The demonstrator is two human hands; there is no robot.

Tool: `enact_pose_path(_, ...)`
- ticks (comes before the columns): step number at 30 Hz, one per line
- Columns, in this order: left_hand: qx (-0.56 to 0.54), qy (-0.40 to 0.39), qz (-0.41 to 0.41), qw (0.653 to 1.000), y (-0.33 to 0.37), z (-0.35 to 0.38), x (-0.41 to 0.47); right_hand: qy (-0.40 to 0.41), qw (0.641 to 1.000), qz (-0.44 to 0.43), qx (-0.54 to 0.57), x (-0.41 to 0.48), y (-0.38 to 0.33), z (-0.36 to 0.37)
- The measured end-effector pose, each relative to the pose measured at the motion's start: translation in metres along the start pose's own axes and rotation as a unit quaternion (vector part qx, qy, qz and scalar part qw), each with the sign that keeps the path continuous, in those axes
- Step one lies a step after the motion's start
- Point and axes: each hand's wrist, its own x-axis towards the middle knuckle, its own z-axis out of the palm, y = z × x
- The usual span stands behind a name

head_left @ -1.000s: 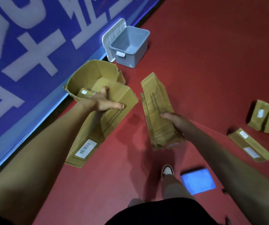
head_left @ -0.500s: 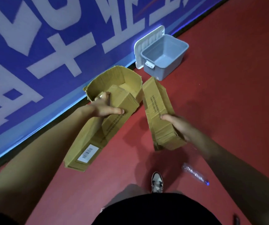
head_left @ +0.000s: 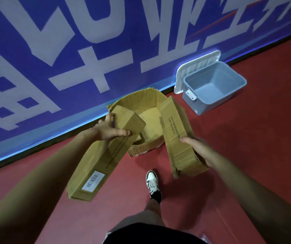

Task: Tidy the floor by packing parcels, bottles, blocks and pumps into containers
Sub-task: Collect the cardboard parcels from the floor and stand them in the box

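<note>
My left hand (head_left: 108,130) grips a long brown cardboard parcel (head_left: 106,155) with a barcode label near its lower end; its upper end hangs over the open cardboard box (head_left: 141,101). In my right hand (head_left: 198,147) I hold a second long cardboard parcel (head_left: 176,134), printed along one side, its far end above the box's right edge. The open cardboard box sits on the red floor against the blue wall, its bottom visible between the two parcels.
A grey plastic bin (head_left: 209,88) stands to the right of the box, its white lid (head_left: 194,67) leaning on the wall. The blue wall (head_left: 70,50) with white lettering runs along the left. My shoe (head_left: 153,185) is on the red floor.
I have stepped closer to the wall; box and bin now lie nearer and to the right. Both parcels have moved forward over the cardboard box. The floor parcels and the bottle have left the view.
</note>
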Motion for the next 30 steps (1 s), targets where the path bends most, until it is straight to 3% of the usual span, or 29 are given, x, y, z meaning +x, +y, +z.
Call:
enact_pose_path(14,-0.179,0.034,-0.115,0.977,0.038,-0.071,0.168,-0.027,0.991,0.050,-0.124,0.203,-0.103,-0.005)
enact_pose_path(23,-0.360,0.102,-0.255,0.891,0.063,-0.057,0.272,-0.112,0.954,0.110,-0.256,0.344,-0.134,-0.007)
enact_pose_path(30,-0.358,0.137,-0.331,0.862,0.061,-0.023,0.373,-0.150,0.956,0.125,-0.219,0.447,-0.110,-0.006)
